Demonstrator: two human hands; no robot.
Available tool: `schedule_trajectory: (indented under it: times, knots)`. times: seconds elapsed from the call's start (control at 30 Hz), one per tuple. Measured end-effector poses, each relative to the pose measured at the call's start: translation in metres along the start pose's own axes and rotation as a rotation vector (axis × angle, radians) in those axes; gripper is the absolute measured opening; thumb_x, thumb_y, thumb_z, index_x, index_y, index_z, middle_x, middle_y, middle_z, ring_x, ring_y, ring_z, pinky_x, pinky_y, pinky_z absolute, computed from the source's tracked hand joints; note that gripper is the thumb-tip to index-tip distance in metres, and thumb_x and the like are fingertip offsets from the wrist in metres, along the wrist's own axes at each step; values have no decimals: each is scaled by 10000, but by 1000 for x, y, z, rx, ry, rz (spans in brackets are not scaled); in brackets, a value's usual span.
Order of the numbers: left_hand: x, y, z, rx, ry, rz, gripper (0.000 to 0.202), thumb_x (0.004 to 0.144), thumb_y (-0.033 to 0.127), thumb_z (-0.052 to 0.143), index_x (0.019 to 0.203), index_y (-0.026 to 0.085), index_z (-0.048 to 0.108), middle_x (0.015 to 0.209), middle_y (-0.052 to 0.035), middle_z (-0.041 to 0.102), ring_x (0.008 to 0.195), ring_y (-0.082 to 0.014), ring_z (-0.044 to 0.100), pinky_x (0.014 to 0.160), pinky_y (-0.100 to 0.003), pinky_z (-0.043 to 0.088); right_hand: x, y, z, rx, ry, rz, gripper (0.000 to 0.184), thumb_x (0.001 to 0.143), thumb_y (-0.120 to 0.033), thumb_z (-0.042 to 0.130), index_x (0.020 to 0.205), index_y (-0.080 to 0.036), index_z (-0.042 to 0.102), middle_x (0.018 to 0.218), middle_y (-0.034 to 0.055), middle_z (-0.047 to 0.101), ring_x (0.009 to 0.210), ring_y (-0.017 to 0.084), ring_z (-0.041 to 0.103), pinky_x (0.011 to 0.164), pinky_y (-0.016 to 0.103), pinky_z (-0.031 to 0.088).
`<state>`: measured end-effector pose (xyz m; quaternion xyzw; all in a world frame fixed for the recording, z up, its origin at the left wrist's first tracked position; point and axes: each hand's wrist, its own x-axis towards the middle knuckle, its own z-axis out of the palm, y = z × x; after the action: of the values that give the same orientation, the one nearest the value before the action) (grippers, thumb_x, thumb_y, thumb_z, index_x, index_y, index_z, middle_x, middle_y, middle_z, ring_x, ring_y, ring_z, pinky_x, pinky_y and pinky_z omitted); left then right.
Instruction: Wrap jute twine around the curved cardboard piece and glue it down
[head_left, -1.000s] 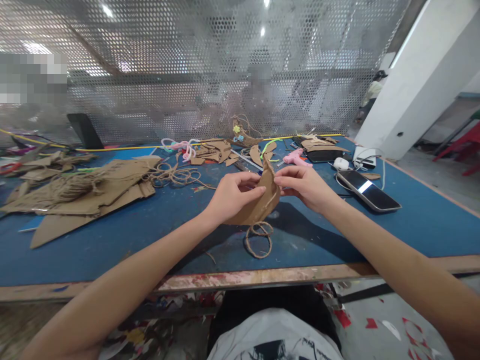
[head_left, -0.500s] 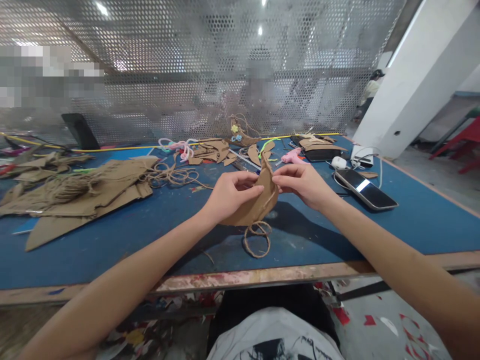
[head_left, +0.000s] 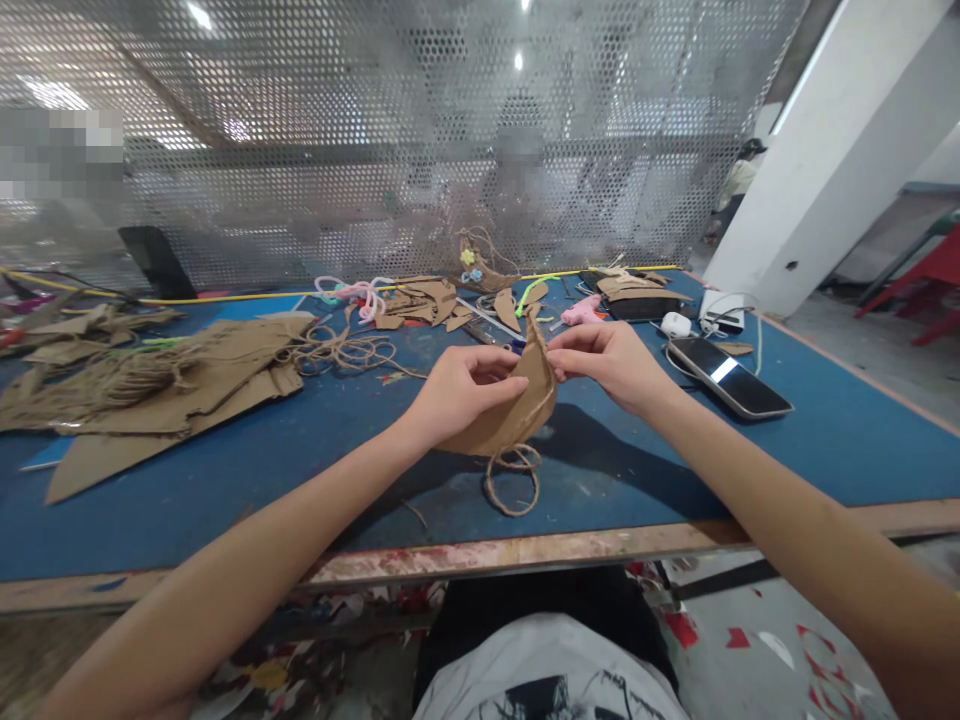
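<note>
My left hand (head_left: 457, 390) grips a curved, leaf-shaped piece of brown cardboard (head_left: 517, 410) from its left side, fingers closed on it. My right hand (head_left: 607, 362) pinches the same piece near its pointed top edge, where a length of jute twine runs along the rim. The twine hangs down from the cardboard and ends in loose coils (head_left: 514, 478) on the blue table (head_left: 825, 450). The cardboard is held just above the table, near its front edge.
Flat cardboard sheets and a bundle of twine (head_left: 150, 385) lie at the left. Cardboard scraps (head_left: 424, 300), pipe cleaners (head_left: 352, 293) and a pink glue gun (head_left: 585, 313) sit at the back. A phone (head_left: 727, 376) and a white charger (head_left: 721, 312) are at the right. A perforated metal screen (head_left: 375, 150) backs the table.
My hands and the cardboard have stayed nearly in place; my right fingers have shifted slightly along the top edge. The view has drifted a little.
</note>
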<state>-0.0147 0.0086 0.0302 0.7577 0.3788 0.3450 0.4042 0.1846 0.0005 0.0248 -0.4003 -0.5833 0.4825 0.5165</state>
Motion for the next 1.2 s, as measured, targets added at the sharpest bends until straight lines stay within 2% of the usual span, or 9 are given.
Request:
schedule_trajectory:
  times: [0.4, 0.47, 0.6, 0.67, 0.77, 0.87, 0.97, 1.03, 1.2]
  knots:
    - [-1, 2, 1, -54, 11, -58, 279, 678, 332, 733, 888, 149, 747, 831, -37, 746, 738, -159, 657, 667, -239, 496, 1, 2, 2, 21, 7, 4, 220, 562, -324, 806, 657, -156, 699, 539, -17, 626, 515, 95, 541, 579, 273, 474]
    - [0, 2, 3, -144, 24, -127, 302, 667, 348, 743, 903, 158, 736, 836, -34, 743, 718, -151, 654, 602, -219, 474, 2, 3, 2, 67, 8, 19, 267, 567, -381, 813, 656, -162, 689, 571, -14, 638, 534, 90, 552, 593, 262, 486]
    - [3, -1, 5, -476, 61, -293, 334, 629, 358, 788, 891, 172, 696, 775, -7, 712, 619, -99, 622, 531, -185, 448, 6, 6, -2, 115, 62, 84, 353, 576, -471, 815, 694, -173, 665, 643, -7, 672, 551, 76, 588, 584, 220, 509]
    - [5, -6, 6, -604, 74, -356, 311, 614, 320, 813, 842, 160, 676, 720, 4, 686, 574, -77, 598, 532, -175, 458, 7, 8, -3, 95, 56, 152, 350, 579, -461, 820, 698, -173, 660, 628, -7, 667, 535, 74, 590, 541, 199, 506]
    - [7, -15, 9, -688, 89, -388, 299, 594, 273, 840, 786, 144, 649, 706, 1, 678, 586, -75, 609, 546, -166, 468, 7, 14, 0, 78, -47, 256, 309, 581, -402, 832, 687, -165, 664, 607, -1, 658, 535, 82, 603, 517, 194, 519]
    - [7, -23, 14, -716, 88, -376, 330, 627, 361, 828, 802, 148, 646, 725, -15, 695, 632, -111, 643, 600, -202, 503, 4, 17, 5, 84, -76, 263, 280, 564, -353, 839, 679, -158, 675, 563, -16, 636, 499, 74, 582, 505, 197, 532]
    - [5, -24, 19, -827, -18, -379, 522, 746, 639, 626, 954, 164, 681, 879, -86, 736, 799, -193, 690, 718, -285, 538, 4, 16, 8, 146, 47, 218, 271, 547, -339, 842, 661, -166, 668, 556, -21, 636, 480, 74, 574, 482, 198, 534]
    - [2, -24, 20, -912, -107, -372, 696, 769, 763, 454, 1060, 172, 677, 1033, -126, 728, 957, -240, 681, 817, -336, 527, 5, 13, 7, 210, 132, 196, 264, 543, -320, 841, 661, -175, 655, 582, -10, 655, 493, 86, 592, 473, 202, 535]
    - [-2, -25, 22, -925, -355, -316, 905, 708, 874, 314, 1111, 144, 665, 1158, -184, 690, 1127, -290, 618, 987, -407, 422, 10, 8, -2, 334, 288, 206, 165, 652, -258, 761, 718, -190, 626, 635, -2, 670, 487, 88, 586, 429, 189, 512]
